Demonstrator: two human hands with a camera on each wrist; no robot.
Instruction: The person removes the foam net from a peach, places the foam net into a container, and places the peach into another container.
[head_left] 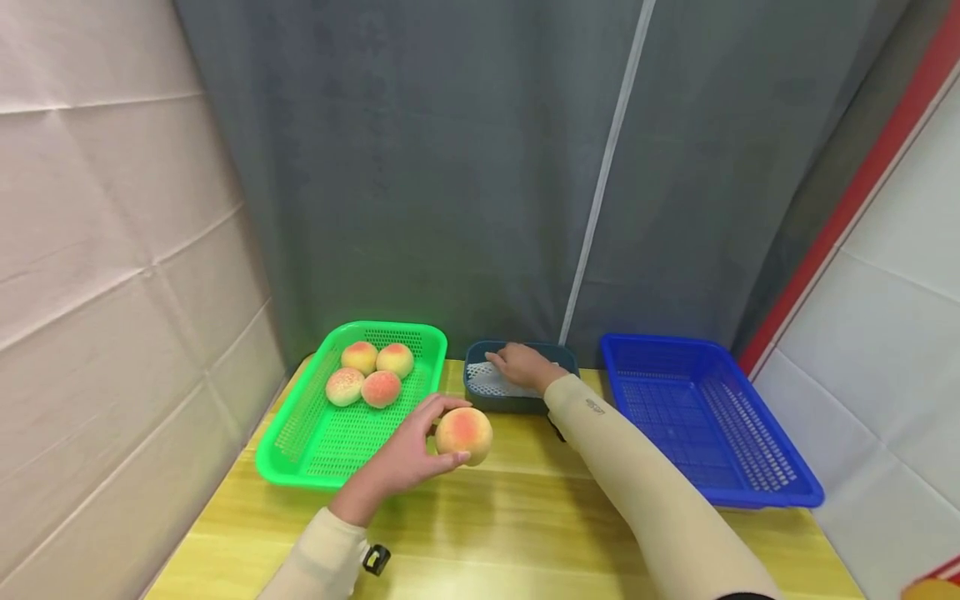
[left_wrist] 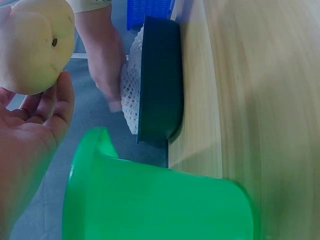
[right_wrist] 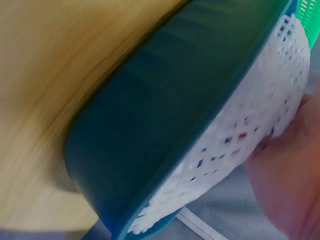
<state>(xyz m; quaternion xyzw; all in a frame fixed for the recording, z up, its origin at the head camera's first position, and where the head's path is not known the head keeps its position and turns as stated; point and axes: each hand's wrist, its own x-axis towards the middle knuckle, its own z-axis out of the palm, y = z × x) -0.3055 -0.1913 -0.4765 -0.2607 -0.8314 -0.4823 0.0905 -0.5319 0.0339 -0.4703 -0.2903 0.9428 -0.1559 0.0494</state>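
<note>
My left hand (head_left: 411,450) holds a peach (head_left: 465,435) above the table, thumb below it and fingers behind. In the left wrist view the same peach (left_wrist: 37,47) shows its stem end. My right hand (head_left: 521,365) reaches down into a small dark teal basket (head_left: 510,406) and touches the white foam fruit nets (head_left: 487,382) in it. From the right wrist view, the hand (right_wrist: 290,165) lies against the foam nets (right_wrist: 230,135), its fingertips hidden. Several peaches (head_left: 381,388) sit grouped in the far part of a green basket (head_left: 352,433), left of the left hand.
A blue plastic basket (head_left: 675,433) stands on the right of the wooden table (head_left: 525,517), beside the right forearm. Behind the baskets hangs a grey curtain (head_left: 450,167). White cloth walls (head_left: 112,292) close in the left and right sides.
</note>
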